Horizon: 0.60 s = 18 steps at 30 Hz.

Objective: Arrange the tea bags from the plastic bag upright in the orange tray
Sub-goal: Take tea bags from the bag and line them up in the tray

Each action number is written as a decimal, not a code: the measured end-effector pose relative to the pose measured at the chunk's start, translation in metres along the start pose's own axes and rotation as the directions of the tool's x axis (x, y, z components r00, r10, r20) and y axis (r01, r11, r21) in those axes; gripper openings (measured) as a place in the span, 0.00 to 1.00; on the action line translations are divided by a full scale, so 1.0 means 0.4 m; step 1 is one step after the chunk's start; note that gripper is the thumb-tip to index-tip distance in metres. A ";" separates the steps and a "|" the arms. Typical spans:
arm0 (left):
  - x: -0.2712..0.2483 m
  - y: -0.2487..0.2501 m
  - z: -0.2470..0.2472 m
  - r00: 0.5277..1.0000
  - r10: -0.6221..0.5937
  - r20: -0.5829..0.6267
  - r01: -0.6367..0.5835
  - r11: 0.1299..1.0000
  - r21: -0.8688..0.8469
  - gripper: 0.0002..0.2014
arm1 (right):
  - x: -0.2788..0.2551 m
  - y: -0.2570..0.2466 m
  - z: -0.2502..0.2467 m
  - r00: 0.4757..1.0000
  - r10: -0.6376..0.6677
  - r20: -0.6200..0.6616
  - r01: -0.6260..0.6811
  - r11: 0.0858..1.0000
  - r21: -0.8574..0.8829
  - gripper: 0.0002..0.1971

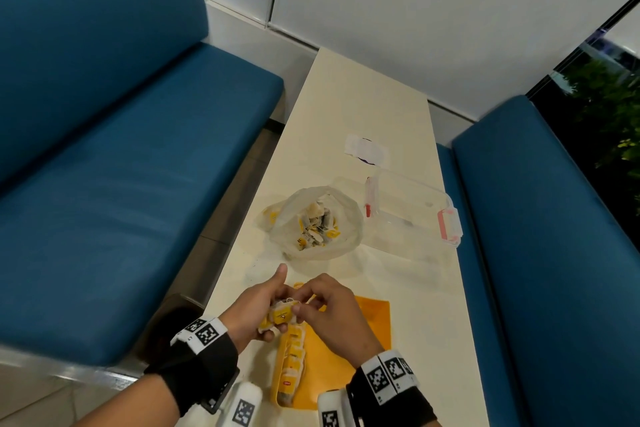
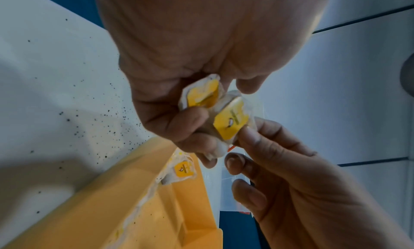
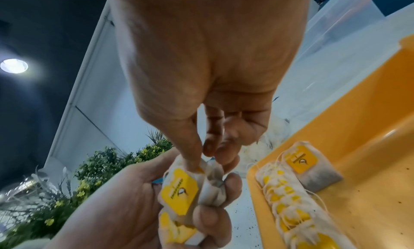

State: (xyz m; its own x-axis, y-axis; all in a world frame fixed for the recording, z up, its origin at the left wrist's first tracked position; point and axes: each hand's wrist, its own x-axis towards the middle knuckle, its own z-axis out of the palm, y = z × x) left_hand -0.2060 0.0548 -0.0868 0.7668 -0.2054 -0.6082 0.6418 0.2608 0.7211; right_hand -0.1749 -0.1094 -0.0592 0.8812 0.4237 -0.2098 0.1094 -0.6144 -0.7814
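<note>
Bare orange tray (image 1: 375, 319) floor beside tea bags (image 1: 292, 362)

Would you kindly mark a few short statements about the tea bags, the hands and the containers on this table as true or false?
1. The left hand holds a bunch of yellow-tagged paper tea bags. True.
2. The right hand rests flat on the cream table. False: its fingers pinch a tea bag in the left hand's bunch.
3. A row of tea bags already stands along one edge of the orange plastic tray. True.
4. The crumpled clear plastic bag is empty. False: tea bags are still inside.
5. The clear plastic box with pink latches is full of tea bags. False: none show in it.
</note>
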 end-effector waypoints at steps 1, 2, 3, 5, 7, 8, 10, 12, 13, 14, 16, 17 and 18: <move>0.000 -0.002 -0.004 1.000 0.016 0.026 -0.016 1.000 0.004 0.33 | -0.001 0.001 -0.003 1.000 0.018 -0.009 -0.018 1.000 0.018 0.09; -0.009 0.000 -0.006 0.998 0.044 0.047 -0.045 0.999 0.017 0.30 | -0.001 0.002 -0.007 0.999 0.036 -0.016 -0.035 0.998 0.046 0.08; -0.009 -0.005 -0.013 0.993 0.093 0.071 -0.097 0.994 0.052 0.26 | -0.002 0.001 -0.012 0.998 0.051 -0.025 -0.049 0.996 0.078 0.06; -0.011 -0.019 -0.025 0.970 0.210 0.121 -0.227 0.961 0.157 0.18 | -0.003 -0.002 -0.026 0.995 0.087 -0.052 -0.078 0.985 0.151 0.04; -0.013 -0.029 -0.024 0.938 0.322 0.129 -0.343 0.916 0.208 0.07 | -0.005 -0.005 -0.037 0.990 0.117 -0.076 -0.095 0.965 0.243 0.04; -0.016 -0.028 -0.018 0.924 0.363 0.123 -0.382 0.899 0.216 0.03 | -0.006 -0.006 -0.041 0.988 0.128 -0.084 -0.100 0.953 0.287 0.04; -0.006 -0.038 -0.010 0.904 0.419 0.089 -0.427 0.866 0.260 0.15 | -0.006 -0.005 -0.044 0.984 0.152 -0.090 -0.112 0.932 0.343 0.06; -0.004 -0.038 -0.009 0.903 0.425 0.056 -0.422 0.859 0.290 0.13 | -0.006 -0.002 -0.042 0.983 0.162 -0.084 -0.121 0.922 0.368 0.05; -0.001 -0.041 -0.010 0.900 0.431 0.063 -0.429 0.850 0.305 0.13 | -0.008 -0.001 -0.040 0.984 0.162 -0.075 -0.123 0.918 0.376 0.04; -0.005 -0.037 -0.007 0.902 0.427 0.065 -0.424 0.848 0.317 0.15 | -0.009 0.000 -0.036 0.985 0.160 -0.064 -0.123 0.915 0.383 0.03; -0.008 -0.033 -0.006 0.906 0.419 0.060 -0.414 0.846 0.337 0.19 | -0.012 0.004 -0.032 0.986 0.156 -0.054 -0.122 0.909 0.398 0.05; -0.006 -0.035 -0.008 0.908 0.414 0.058 -0.409 0.850 0.332 0.17 | -0.013 0.008 -0.033 0.985 0.162 -0.061 -0.123 0.903 0.410 0.05; -0.006 -0.032 -0.008 0.910 0.413 0.047 -0.404 0.852 0.334 0.13 | -0.014 0.013 -0.037 0.982 0.174 -0.074 -0.127 0.895 0.427 0.05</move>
State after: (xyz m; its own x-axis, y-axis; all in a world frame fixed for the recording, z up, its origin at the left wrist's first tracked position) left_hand -0.2161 0.0551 -0.0956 0.9630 -0.1232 -0.2398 0.2404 -0.0097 0.9706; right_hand -0.1723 -0.1247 -0.0534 0.9182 0.2599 -0.2988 -0.2103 -0.3195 -0.9240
